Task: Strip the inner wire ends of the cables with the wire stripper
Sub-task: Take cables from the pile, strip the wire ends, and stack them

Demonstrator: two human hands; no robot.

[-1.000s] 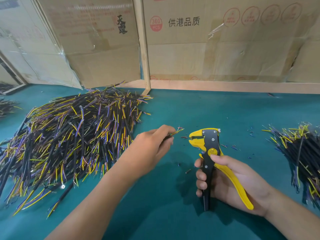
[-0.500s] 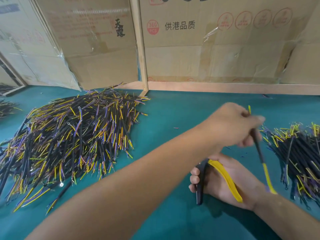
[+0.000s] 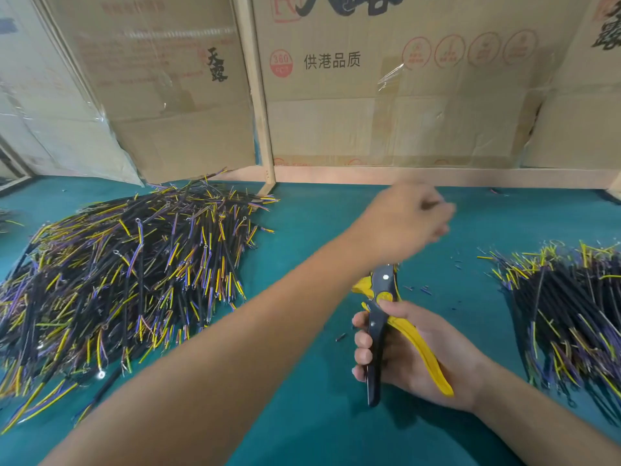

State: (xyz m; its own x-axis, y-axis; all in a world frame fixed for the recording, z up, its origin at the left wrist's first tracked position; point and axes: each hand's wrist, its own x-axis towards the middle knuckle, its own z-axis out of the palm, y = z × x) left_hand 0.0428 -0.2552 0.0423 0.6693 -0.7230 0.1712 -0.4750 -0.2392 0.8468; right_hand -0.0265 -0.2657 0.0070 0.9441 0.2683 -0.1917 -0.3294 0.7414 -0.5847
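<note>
Head view showed the right hand [image 3: 413,359] gripping the yellow-and-black wire stripper [image 3: 383,317] over the teal table [image 3: 319,250], the blurred left hand [image 3: 408,220] unreadable, cable piles either side; regrasping blind risked dropping one

Yellow-and-black wire stripper [image 3: 386,297]; black, yellow, purple cables [image 3: 127,280]; teal table [image 3: 319,415].

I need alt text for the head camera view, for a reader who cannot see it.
A right hand grips a yellow and black wire stripper over a teal table, while the blurred left hand reaches across above it. A large cable pile lies at left, a smaller pile at right.
</note>
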